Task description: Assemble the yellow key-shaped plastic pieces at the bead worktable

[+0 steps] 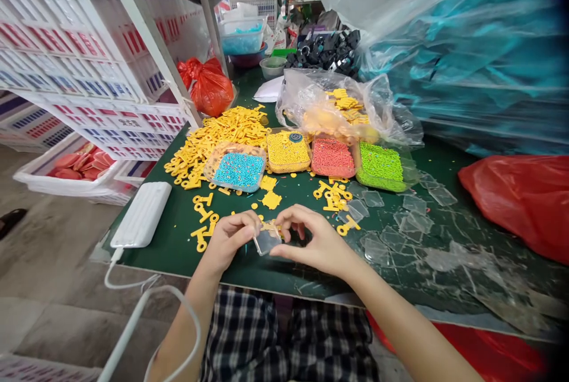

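Note:
Between both hands, just above the table's near edge, is a small clear plastic square (267,242). My left hand (229,241) pinches its left side between thumb and fingers. My right hand (309,238) grips the opposite side, thumb at the lower corner and fingers curled behind. A bit of yellow shows behind the square; whether it is attached I cannot tell. Beyond the hands stand trays of tiny beads: blue beads (240,171), yellow beads (287,152), red beads (332,156) and green beads (380,165). Yellow plastic pieces (207,216) lie loose near my left hand.
A white power bank (142,216) with a cable lies at the table's left edge. Clear squares (411,222) are scattered at right, near a red bag (520,198). A heap of yellow pieces (226,133) sits behind the trays. White crates (89,73) are stacked left.

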`<state>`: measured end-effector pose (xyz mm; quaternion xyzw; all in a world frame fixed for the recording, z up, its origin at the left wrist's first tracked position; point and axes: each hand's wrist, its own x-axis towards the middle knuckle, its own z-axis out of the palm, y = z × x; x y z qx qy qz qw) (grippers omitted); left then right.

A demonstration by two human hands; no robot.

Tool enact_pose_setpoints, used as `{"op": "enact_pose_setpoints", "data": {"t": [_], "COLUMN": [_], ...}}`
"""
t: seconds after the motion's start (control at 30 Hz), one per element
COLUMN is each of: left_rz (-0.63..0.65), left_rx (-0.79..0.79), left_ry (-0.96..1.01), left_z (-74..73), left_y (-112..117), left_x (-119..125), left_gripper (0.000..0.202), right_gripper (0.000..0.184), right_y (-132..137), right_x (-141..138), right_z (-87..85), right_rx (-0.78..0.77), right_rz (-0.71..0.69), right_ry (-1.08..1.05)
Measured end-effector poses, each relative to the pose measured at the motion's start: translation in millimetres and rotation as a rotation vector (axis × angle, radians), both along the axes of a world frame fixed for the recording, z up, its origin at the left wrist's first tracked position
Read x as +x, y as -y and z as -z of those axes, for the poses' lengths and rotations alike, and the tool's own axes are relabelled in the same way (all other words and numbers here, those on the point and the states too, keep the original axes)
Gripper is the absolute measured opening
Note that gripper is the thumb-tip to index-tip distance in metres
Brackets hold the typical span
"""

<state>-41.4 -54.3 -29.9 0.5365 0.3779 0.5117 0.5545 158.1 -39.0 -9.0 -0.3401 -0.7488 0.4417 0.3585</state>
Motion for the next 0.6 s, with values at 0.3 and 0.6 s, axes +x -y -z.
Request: {"op": "enact_pose_setpoints", "data": {"t": [0.3, 0.6], "left_rz": [-0.027, -0.025], "left_rx": [0.277, 0.396], "left_ry": [-0.207, -0.258], "left_z": [-1.2, -0.5], "left_y": [4.9, 5.6], "left_x": [4.8, 5.4], "left_gripper": [0.026, 0.015], "right_gripper": [0.036, 0.032], "right_y": [-4.9, -4.8], "right_x": [-4.7, -4.2], "right_z": [3.8, 5.6], "right_rx": [-0.669, -0.705], "right_rz": [-0.19, -0.178], "right_ry": [-0.452, -0.494]}}
